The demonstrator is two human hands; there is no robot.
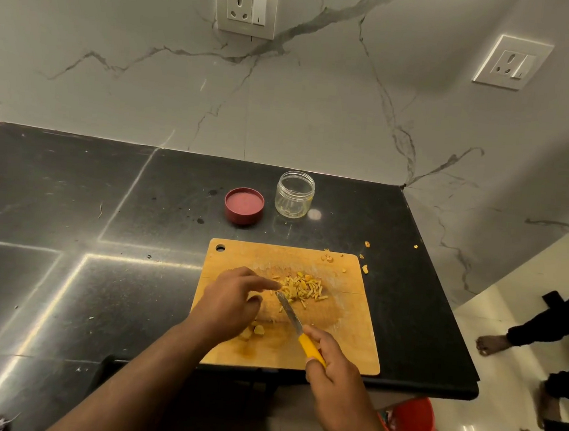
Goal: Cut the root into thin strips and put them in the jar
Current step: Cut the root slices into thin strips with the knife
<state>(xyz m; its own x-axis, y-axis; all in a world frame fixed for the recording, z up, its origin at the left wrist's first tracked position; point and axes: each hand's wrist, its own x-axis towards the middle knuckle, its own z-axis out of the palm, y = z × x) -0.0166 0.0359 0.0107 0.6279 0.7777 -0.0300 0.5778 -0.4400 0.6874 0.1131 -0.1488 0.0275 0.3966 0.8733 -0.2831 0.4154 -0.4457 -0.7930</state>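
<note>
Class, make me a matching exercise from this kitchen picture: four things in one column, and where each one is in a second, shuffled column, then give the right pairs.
Things:
1. jar
2. lid
3. knife
4. cut strips

Places:
A. piled on the cutting board
B. on the counter left of the jar, upside down
C. held in the right hand
D. standing open on the counter behind the board

Pairs: 1-D, 2-B, 3-C, 4-A

Cutting board (351, 341) sits at the worktop's (70, 213) near edge, strips (300, 288) piled on its middle. Behind it stands the jar (294, 194), its lid (244, 206) just left, and chunks (255, 330) lie nearer on the board.
</note>
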